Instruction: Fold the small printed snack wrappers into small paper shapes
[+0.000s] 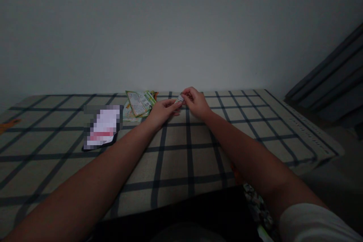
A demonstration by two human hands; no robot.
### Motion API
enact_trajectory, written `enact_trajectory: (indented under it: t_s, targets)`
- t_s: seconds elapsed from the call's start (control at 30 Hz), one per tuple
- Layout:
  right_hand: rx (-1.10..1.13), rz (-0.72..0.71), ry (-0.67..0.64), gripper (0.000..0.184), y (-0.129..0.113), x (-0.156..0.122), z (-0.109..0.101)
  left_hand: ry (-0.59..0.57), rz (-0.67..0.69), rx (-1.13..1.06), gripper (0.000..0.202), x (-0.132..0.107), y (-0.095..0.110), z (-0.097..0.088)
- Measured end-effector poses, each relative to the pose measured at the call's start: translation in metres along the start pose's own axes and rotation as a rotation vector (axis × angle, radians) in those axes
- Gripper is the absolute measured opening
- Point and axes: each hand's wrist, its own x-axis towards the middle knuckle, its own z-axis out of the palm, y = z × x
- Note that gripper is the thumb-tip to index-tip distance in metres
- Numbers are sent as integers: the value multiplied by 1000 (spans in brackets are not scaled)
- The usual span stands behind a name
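My left hand (163,112) and my right hand (197,104) meet above the far half of the checked tablecloth. Between their fingertips is a small whitish-grey piece (179,99), too small and dim to name. The left thumb and fingers pinch its near side. From the right, the thumb and forefinger of the other hand close on its upper end. Just left of my left hand lies a loose pile of green and white printed packets (138,104), partly overlapping one another.
A phone (103,126) with a lit, pixelated screen lies left of my left forearm. The checked tablecloth (176,162) covers the table up to a plain wall (181,30). At the right, dark curtain folds (331,72) hang beyond the table's edge.
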Motion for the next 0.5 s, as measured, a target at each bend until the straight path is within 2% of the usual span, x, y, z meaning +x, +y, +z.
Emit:
enact_trajectory:
  t_s: [0.13,0.27,0.4,0.5]
  targets:
    - [182,95,18,20,6,3,6,54,41,23,59,2,0,-2]
    - [314,195,22,29,12,7,11,83,63,53,57,5,-1,-3]
    - [393,268,35,26,12,10,10,70,65,61,56,5,0,-3]
    - [432,342,-26,22,10,10,5,58,63,75,56,3,3,-3]
